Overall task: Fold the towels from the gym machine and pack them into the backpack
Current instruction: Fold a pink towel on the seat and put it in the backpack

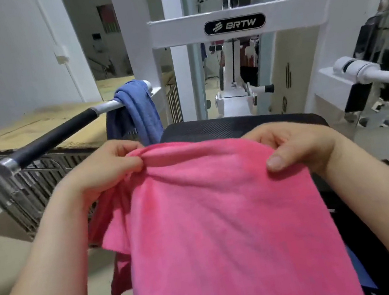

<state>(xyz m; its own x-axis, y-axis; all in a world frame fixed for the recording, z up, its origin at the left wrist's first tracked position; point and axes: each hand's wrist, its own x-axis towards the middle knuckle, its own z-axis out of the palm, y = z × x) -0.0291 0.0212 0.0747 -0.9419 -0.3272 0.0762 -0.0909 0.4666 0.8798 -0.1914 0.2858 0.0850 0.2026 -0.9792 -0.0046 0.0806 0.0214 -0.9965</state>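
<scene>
Pink towel [225, 219] hangs from both hands toward the camera | left hand [105, 171] pinches bunched corner, right hand [297, 146] grips top edge | advice: spread left corner flat before folding | blue towel [136, 110] on machine bar [56, 136] beyond left hand

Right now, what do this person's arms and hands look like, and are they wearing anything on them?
Both are bare: no gloves, sleeves, watch, rings or bracelets show on the left hand or the right hand. The forearms are uncovered to the frame's edge. The right thumbnail is short and unpainted.
</scene>
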